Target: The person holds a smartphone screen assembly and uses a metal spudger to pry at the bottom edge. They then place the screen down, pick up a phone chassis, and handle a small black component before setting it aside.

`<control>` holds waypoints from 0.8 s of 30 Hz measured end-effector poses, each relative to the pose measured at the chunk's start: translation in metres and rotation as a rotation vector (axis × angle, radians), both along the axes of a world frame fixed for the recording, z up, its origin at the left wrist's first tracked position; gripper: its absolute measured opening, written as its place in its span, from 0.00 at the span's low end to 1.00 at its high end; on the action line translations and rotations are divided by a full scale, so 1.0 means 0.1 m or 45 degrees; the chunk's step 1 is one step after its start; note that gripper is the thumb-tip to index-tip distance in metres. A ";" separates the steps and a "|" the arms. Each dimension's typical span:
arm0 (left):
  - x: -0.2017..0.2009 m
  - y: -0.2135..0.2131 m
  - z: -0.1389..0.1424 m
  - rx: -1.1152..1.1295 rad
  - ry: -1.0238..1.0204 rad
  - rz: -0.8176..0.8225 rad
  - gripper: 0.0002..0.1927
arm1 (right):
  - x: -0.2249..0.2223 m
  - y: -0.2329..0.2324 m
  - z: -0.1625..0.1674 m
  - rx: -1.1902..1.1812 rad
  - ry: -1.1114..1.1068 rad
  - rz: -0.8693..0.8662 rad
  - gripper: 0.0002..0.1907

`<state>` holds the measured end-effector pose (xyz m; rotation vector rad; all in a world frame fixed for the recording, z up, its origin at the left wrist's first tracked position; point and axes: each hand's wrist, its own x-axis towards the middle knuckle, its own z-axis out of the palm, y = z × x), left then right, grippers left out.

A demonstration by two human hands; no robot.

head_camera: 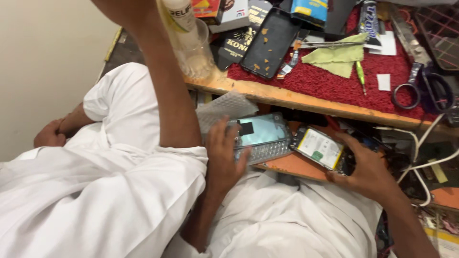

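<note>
Head view. Hands are working below the front edge of a wooden workbench (287, 98). The person's left hand (224, 157) is gripping a slider phone (260, 136) with a pale screen and a small keypad, fingers curled over its left end; the phone is lying just under the bench's front edge, above the lap. The right hand (368, 169) is closing around an opened phone (320, 148) whose white and yellow battery is facing up, just beside the slider phone on an orange shelf (291, 165).

Another person's forearm (167, 91) is crossing the left of the frame and hiding part of the bench's left corner, where a clear cup (198, 55) is holding a white bottle (179, 16) with a yellow-green stripe. A translucent dotted sheet (224, 107) is hanging at the front edge, touching the slider phone.

On the bench a red mat (334, 86) is carrying a black phone case (270, 43) flecked with orange scraps, a green cloth (337, 57), a green screwdriver (360, 76), tweezers (325, 44) and black scissors (423, 86) near the right edge. Dark and blue boxes (239, 33) are lining the far edge. White cables (420, 143) are trailing below the right corner. A plain beige wall (43, 62) is filling the left.
</note>
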<state>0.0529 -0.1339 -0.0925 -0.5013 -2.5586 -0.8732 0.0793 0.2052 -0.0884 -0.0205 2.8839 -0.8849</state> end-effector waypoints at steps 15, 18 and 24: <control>-0.04 0.44 0.00 -0.124 0.670 0.146 0.11 | 0.16 0.20 0.07 -0.113 0.180 -0.105 0.51; 0.31 0.77 -0.10 -0.237 0.403 -0.474 0.05 | 0.14 0.22 0.10 -0.110 0.146 -0.158 0.51; 0.52 1.17 -0.41 -0.408 0.087 -0.746 0.13 | 0.11 0.30 0.15 -0.109 0.205 -0.108 0.49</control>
